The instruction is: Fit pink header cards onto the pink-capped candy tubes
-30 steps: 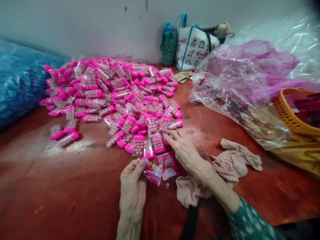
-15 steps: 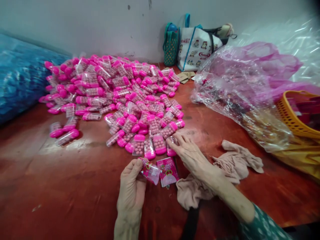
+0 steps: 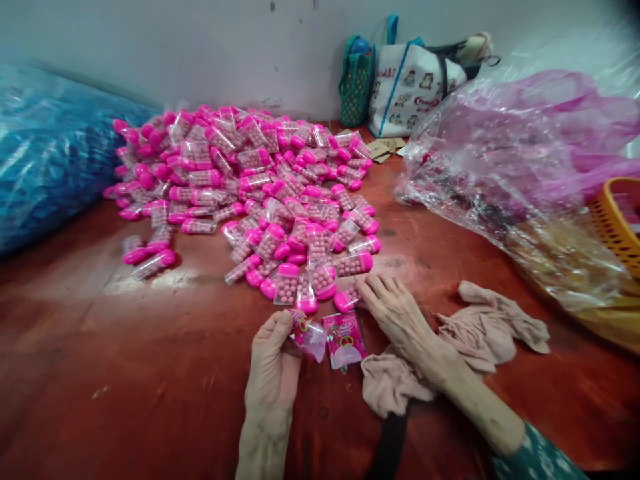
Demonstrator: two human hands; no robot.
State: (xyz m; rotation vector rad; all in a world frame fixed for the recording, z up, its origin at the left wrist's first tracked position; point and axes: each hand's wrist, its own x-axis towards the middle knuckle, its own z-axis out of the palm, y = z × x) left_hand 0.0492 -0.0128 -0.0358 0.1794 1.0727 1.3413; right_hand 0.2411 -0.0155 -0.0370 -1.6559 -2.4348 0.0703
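Pink bottle caps [image 3: 344,302], red-brown table [image 3: 175,353]

Left hand [image 3: 275,360] hides one end of the printed wrapper [image 3: 306,335]; can't see how far it runs into the palm. Right hand [image 3: 400,317] blocks the tip of a pink-capped container [image 3: 345,301]; can't tell from here if the fingers grip it. Flat packet [image 3: 345,341]: print too blurred to read. Right forearm [image 3: 465,393] hides part of the pale cloth [image 3: 393,385]. Pile [image 3: 240,160] buries its lower pieces. Yellow basket [image 3: 616,230], blue bag [image 3: 55,153], green sleeve [image 3: 536,456]: cut off at the edges.
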